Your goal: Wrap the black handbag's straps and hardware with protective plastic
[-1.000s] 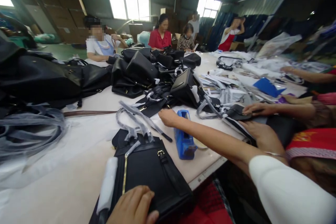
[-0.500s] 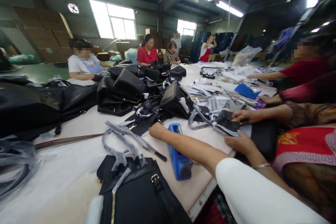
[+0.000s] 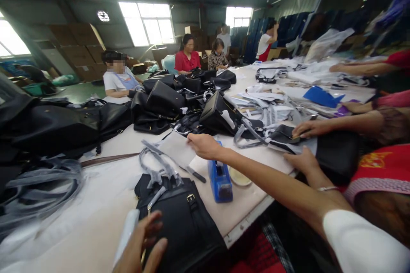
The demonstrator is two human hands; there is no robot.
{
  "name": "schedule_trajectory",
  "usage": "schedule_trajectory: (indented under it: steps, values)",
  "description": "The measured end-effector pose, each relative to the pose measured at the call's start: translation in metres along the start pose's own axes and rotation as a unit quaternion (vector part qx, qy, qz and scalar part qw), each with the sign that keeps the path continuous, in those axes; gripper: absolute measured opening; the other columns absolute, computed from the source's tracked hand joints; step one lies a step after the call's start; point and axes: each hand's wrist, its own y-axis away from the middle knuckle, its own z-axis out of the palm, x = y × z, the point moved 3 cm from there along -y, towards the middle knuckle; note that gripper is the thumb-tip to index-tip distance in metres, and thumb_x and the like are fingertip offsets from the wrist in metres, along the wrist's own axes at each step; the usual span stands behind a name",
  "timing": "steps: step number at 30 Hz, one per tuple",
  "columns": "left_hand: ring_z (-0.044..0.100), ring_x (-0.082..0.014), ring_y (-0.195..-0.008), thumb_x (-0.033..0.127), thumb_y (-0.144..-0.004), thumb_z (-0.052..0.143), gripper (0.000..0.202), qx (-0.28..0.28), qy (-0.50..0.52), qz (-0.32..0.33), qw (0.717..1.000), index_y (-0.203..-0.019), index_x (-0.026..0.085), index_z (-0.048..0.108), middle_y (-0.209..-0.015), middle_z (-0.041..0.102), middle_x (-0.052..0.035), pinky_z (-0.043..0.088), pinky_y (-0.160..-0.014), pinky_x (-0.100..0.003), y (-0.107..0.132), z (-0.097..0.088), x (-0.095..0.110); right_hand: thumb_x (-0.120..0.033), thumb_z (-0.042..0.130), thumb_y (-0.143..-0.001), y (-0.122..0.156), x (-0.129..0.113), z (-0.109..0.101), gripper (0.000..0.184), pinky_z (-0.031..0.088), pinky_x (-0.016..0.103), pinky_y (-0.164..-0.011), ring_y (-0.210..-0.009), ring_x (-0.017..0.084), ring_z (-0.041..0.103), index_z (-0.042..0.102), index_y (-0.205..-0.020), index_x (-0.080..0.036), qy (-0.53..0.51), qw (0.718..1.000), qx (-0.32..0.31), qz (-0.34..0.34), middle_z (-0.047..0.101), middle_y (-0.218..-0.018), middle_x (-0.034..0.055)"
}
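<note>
A person's two hands over one flat-lying black bag (image 3: pixel 192 234) of smooth, leather-like material with a gold-toned buckle, at the near edge of a pale table (image 3: pixel 238 211).
Nearest, the left hand (image 3: pixel 144 243) spreads its fingers above the bag's left side, contact unclear; past the bag stand one blue tape dispenser (image 3: pixel 220 187) and, beside it, one cream-coloured tape roll (image 3: pixel 241 178), the right forearm crossing over the dispenser; the right hand (image 3: pixel 203 145) pinches one thin white sheet (image 3: pixel 175 148), partly over grey plastic-wrapped straps (image 3: pixel 174 175); to the right, a co-worker's two hands (image 3: pixel 312 129) rest on another black bag (image 3: pixel 336 153); beyond lies a heap of black bags (image 3: pixel 166 98), too overlapped to count, then five people (image 3: pixel 187 59).
</note>
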Motion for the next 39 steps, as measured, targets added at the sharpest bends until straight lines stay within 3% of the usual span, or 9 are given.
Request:
schedule_trajectory:
  steps: [4, 9, 11, 16, 21, 26, 31, 35, 39]
  values:
    - [0.055, -0.0253, -0.119, 0.041, -0.086, 0.058, 0.053, 0.063, 0.34, -0.138, 0.928, -0.135, 0.027, 0.042, -0.145, 0.044, -0.0077, 0.052, -0.095, -0.038, -0.015, 0.006, 0.064, -0.023, 0.041, -0.093, 0.042, -0.043, 0.009, 0.016, 0.052, 0.021, -0.061, -0.073, 0.012, 0.062, 0.052, -0.101, -0.014, -0.426, 0.902, -0.069, 0.022, 0.062, -0.09, 0.0038]
    - [0.065, -0.0182, -0.096, 0.026, -0.086, 0.061, 0.029, 0.053, 0.473, -0.103, 0.874, -0.112, 0.014, 0.063, -0.112, 0.067, -0.0081, 0.056, -0.082, -0.027, -0.036, 0.028, 0.082, -0.027, 0.041, -0.095, 0.087, -0.068, 0.034, 0.018, 0.049, 0.02, -0.054, -0.056, 0.011, 0.062, 0.052, -0.093, -0.013, -0.501, 0.831, -0.242, 0.009, 0.064, -0.073, 0.0026]
    - [0.066, -0.0139, -0.086, 0.016, -0.082, 0.062, 0.02, 0.129, 0.449, -0.142, 0.873, -0.101, 0.01, 0.067, -0.101, 0.07, -0.0072, 0.056, -0.074, -0.02, -0.035, 0.023, 0.062, -0.032, 0.039, -0.096, 0.099, -0.058, 0.042, 0.026, 0.049, 0.021, -0.056, -0.057, 0.012, 0.063, 0.054, -0.092, -0.012, -0.436, 0.853, -0.286, 0.031, 0.067, -0.076, 0.0064]
    - [0.067, -0.0158, -0.085, 0.019, -0.088, 0.056, 0.021, 0.19, 0.359, -0.192, 0.894, -0.105, 0.011, 0.064, -0.105, 0.069, -0.0094, 0.059, -0.067, -0.025, -0.021, 0.01, 0.027, -0.055, 0.05, -0.088, 0.097, -0.042, 0.061, 0.046, 0.05, 0.033, -0.075, -0.09, 0.028, 0.066, 0.064, -0.092, -0.011, -0.058, 0.983, -0.138, 0.104, 0.068, -0.095, 0.0174]
    - [0.065, -0.0217, -0.099, 0.038, -0.091, 0.053, 0.033, 0.142, 0.294, -0.188, 0.926, -0.115, 0.017, 0.059, -0.119, 0.064, -0.0103, 0.061, -0.071, -0.034, -0.01, 0.011, 0.026, -0.04, 0.07, -0.074, 0.083, -0.07, 0.09, 0.042, 0.05, 0.037, -0.078, -0.098, 0.033, 0.063, 0.066, -0.1, -0.007, -0.018, 0.974, -0.211, 0.08, 0.065, -0.105, 0.0217]
    - [0.061, -0.0233, -0.108, 0.04, -0.091, 0.052, 0.035, 0.124, 0.295, -0.194, 0.927, -0.117, 0.017, 0.058, -0.125, 0.061, -0.0094, 0.058, -0.082, -0.035, -0.005, 0.007, 0.029, -0.043, 0.064, -0.078, 0.082, -0.062, 0.071, 0.034, 0.049, 0.024, -0.063, -0.079, 0.019, 0.065, 0.066, -0.094, -0.014, -0.151, 0.966, -0.201, 0.057, 0.069, -0.088, 0.0078]
    - [0.058, -0.0256, -0.113, 0.042, -0.088, 0.057, 0.043, 0.071, 0.313, -0.172, 0.931, -0.125, 0.021, 0.055, -0.128, 0.059, -0.0078, 0.056, -0.087, -0.039, -0.014, 0.025, 0.039, -0.036, 0.066, -0.078, 0.093, -0.051, 0.027, 0.028, 0.044, 0.019, -0.051, -0.059, 0.01, 0.056, 0.059, -0.093, -0.014, -0.454, 0.885, -0.099, 0.037, 0.06, -0.077, 0.0002]
    - [0.06, -0.0292, -0.11, 0.044, -0.085, 0.06, 0.052, 0.013, 0.331, -0.167, 0.929, -0.129, 0.019, 0.053, -0.127, 0.06, -0.0113, 0.055, -0.086, -0.042, -0.022, 0.057, 0.048, -0.033, 0.061, -0.084, 0.107, -0.052, 0.003, 0.017, 0.045, 0.021, -0.064, -0.068, 0.011, 0.056, 0.063, -0.088, -0.015, -0.423, 0.905, 0.007, -0.035, 0.059, -0.075, -0.0006]
    - [0.059, -0.0302, -0.112, 0.049, -0.086, 0.057, 0.057, -0.075, 0.375, -0.143, 0.913, -0.132, 0.016, 0.051, -0.122, 0.063, -0.0132, 0.05, -0.093, -0.043, -0.02, 0.084, 0.062, -0.029, 0.066, -0.082, 0.118, -0.045, -0.004, 0.011, 0.037, 0.031, -0.098, -0.11, 0.018, 0.052, 0.067, -0.084, -0.018, -0.344, 0.923, 0.166, -0.056, 0.057, -0.116, 0.0061]
